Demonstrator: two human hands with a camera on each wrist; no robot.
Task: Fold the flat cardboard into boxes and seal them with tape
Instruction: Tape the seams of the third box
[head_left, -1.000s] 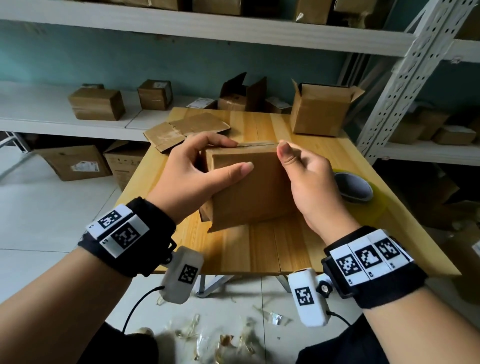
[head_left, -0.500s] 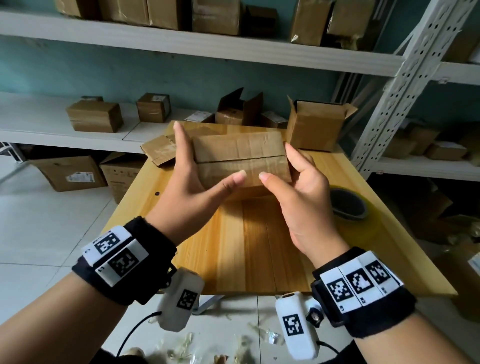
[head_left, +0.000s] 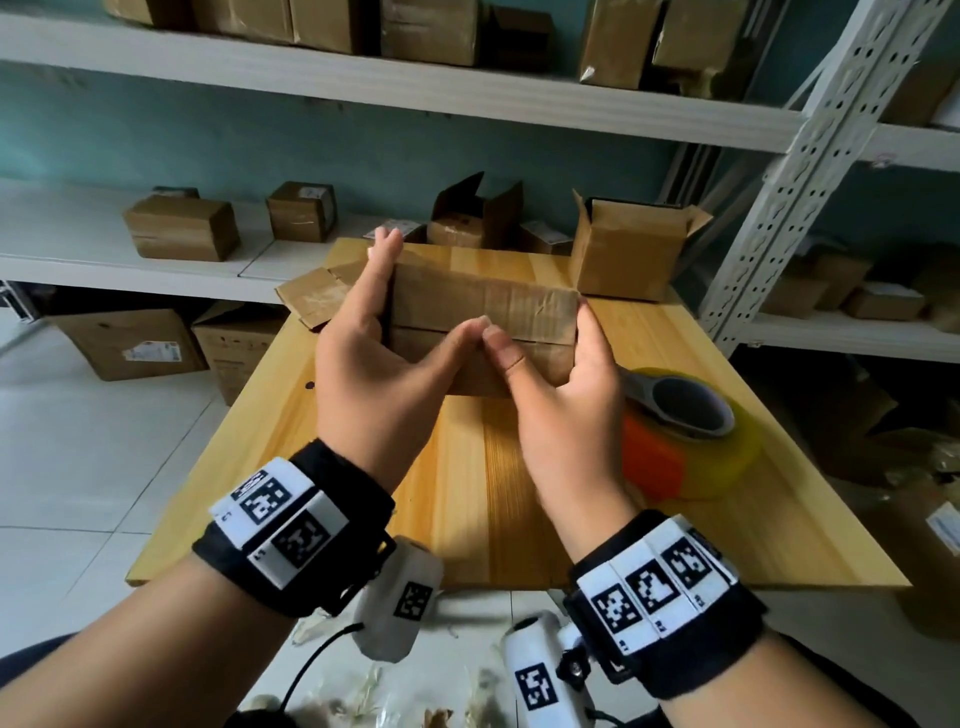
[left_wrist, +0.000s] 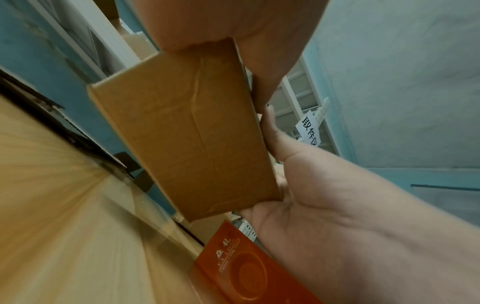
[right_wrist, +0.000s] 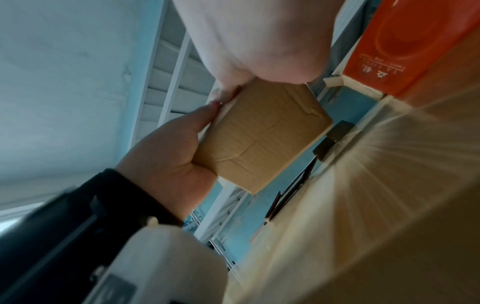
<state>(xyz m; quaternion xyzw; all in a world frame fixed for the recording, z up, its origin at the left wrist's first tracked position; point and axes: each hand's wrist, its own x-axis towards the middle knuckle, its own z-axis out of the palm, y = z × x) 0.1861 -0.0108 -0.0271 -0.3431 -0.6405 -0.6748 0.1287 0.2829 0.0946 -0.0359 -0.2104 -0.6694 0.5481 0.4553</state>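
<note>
A small brown cardboard box (head_left: 483, 306) is held a little above the wooden table (head_left: 467, 493), long side across. My left hand (head_left: 374, 343) grips its left end, fingers straight up the side and thumb across the near face. My right hand (head_left: 571, 364) grips the right end, and its thumb meets the left thumb at the flap seam. In the left wrist view the box's underside (left_wrist: 187, 133) shows a taped seam; the right wrist view shows the same face (right_wrist: 262, 133). A roll of clear tape (head_left: 691, 431) with an orange core lies right of my right hand.
An open box (head_left: 623, 254) stands at the table's back right corner. Flat cardboard (head_left: 317, 296) lies at the back left edge. White shelves (head_left: 156, 270) with several boxes run behind, and a perforated metal post (head_left: 779, 182) rises at the right. Scraps litter the floor.
The box has been lifted off the table and turned, so its long flap seam now faces me. Both thumbs have slid together at the middle of that seam.
</note>
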